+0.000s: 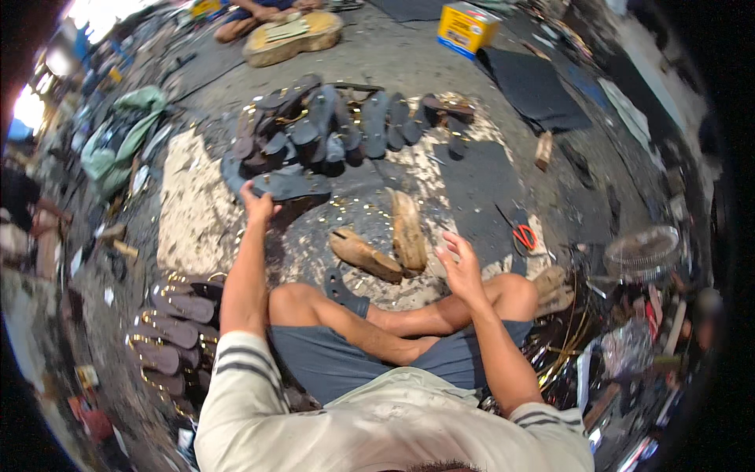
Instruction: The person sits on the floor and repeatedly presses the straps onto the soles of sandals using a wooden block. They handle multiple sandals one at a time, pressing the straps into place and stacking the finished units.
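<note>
Left hand (259,206) pinched the dark sole (297,186) at 10 o'clock, probably light, bendy, best edge-held; right hand (461,266) hung half-open, empty.

The grey floor (385,63) carries a pale, dark-stained mat (189,216). Taking the mat's middle as the dial's centre, dark soles and sandals (374,124) line it at 12 o'clock, 2 wooden lasts (408,236) lie near 5, a dark grey sheet (480,181) at 3. Directly on the floor: a yellow-and-blue box (464,31) at 1, a black sheet (539,90) at 2, a wooden slab (295,43) at 11.
</note>
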A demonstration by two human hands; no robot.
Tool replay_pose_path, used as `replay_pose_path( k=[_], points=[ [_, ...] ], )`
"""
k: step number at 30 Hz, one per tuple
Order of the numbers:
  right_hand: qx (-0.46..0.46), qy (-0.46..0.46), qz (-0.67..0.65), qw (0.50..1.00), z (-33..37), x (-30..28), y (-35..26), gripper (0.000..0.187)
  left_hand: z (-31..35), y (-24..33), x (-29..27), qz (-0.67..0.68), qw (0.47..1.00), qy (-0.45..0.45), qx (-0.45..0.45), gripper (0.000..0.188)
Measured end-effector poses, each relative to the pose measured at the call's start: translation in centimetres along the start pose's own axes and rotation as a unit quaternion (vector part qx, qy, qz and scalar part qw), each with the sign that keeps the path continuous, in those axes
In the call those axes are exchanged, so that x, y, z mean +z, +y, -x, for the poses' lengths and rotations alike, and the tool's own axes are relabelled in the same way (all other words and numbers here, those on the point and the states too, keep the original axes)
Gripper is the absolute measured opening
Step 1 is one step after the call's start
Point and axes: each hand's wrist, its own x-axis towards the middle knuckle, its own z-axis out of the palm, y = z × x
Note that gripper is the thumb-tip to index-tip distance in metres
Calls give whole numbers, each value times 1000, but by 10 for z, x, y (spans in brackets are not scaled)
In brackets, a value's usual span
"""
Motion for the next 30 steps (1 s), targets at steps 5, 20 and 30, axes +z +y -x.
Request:
replay_pose_path(
  k=[5, 20, 30],
  points=[
    [-42, 44, -103, 993, 4, 0, 5, 35, 102, 91, -18, -155, 904, -145, 370, 40],
    [-95, -283, -134, 945, 96, 26, -68, 44, 368, 43, -82, 39, 877, -462, 128, 17],
    [-69, -260, -231, 935, 111, 20, -79, 36, 409, 86, -56, 79, 915, -388, 72, 69]
  ],
)
